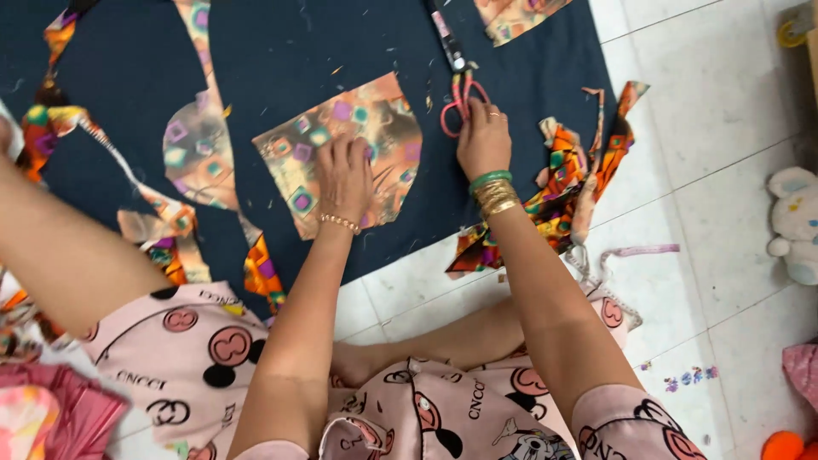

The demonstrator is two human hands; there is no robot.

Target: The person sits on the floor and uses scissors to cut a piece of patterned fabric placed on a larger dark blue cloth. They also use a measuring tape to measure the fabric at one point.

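My left hand [344, 179] lies flat, fingers spread, on a cut piece of patterned orange fabric [375, 119] that rests on a dark navy cloth [281, 51] spread over the floor. My right hand [482, 140] sits just right of that piece, fingers curled at the pink handles of a pair of scissors [456, 72] whose blades point away from me. The right wrist wears green and gold bangles, and a bead bracelet circles the left wrist.
Offcuts and strips of the same fabric lie at the left [183, 153] and in a crumpled heap at the right [579, 179]. A measuring tape [626, 251] trails on the white tiles. A white plush toy [797, 221] sits far right. My pink-clothed legs fill the foreground.
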